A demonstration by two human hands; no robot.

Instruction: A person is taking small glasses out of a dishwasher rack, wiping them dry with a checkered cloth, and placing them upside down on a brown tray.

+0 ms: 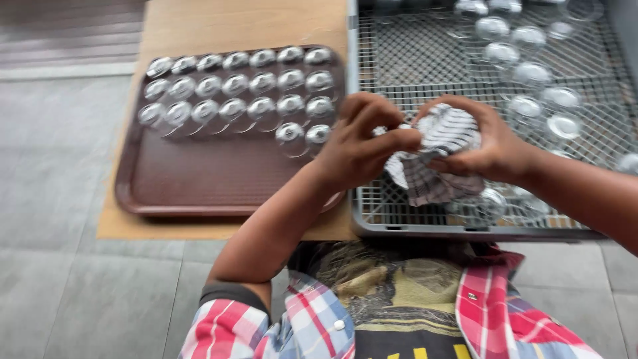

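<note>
My left hand (359,143) and my right hand (488,139) meet over the front left of a grey wire rack (372,219). Both hold a striped grey-and-white cloth (432,176), bunched around a small clear glass that is mostly hidden inside it. The right hand cups the wrapped bundle. The left hand's fingers press on the cloth from the left. A brown tray (199,179) lies to the left, with several upturned clear glasses (239,86) in rows on its far half.
More upturned glasses (531,73) stand in the rack's far right part, and a few (492,203) sit under my hands. The tray rests on a wooden board (219,23) over a grey tiled floor. My plaid shirt fills the bottom edge.
</note>
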